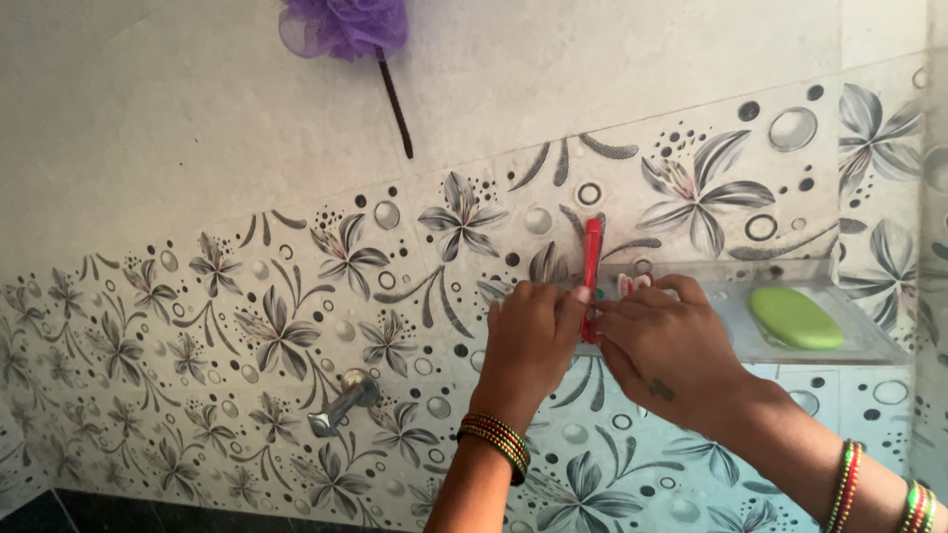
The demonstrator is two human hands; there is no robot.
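Note:
A red toothbrush-like handle stands upright against the flower-patterned tiled wall, at the left end of a clear wall shelf. My left hand and my right hand meet at its lower part, fingers closed around it. A small white and red object shows just above my right hand's fingers; what it is cannot be told. A green oval soap bar lies on the shelf to the right of my hands. Both wrists carry coloured bangles.
A purple mesh bath sponge hangs at the top with a dark cord below it. A metal tap handle sticks out of the wall at lower left. A dark ledge shows in the bottom left corner.

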